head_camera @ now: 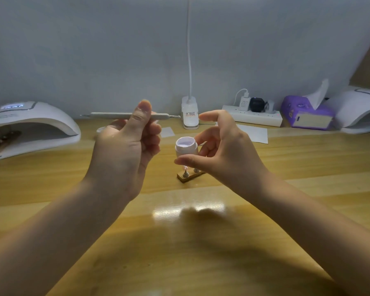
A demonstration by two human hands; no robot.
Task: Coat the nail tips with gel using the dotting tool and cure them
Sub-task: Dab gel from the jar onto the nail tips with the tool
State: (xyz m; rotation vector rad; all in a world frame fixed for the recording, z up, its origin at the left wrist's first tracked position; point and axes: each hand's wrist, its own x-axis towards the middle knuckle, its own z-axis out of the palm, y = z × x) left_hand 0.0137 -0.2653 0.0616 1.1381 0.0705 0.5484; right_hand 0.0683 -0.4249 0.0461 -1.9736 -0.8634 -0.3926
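Early, I judge: above the nail-tip stand [190, 175], the left hand [126, 150] pinches the dotting tool [115, 115] while the right hand [220, 150] holds the open gel jar [186, 146]; coating and curing remain.

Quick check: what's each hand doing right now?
Left hand: closed around the dotting tool, held level.
Right hand: pinching the open gel jar above the nail stand.

Grey dotting tool [124, 115] held level, open white gel pot [186, 147] upright
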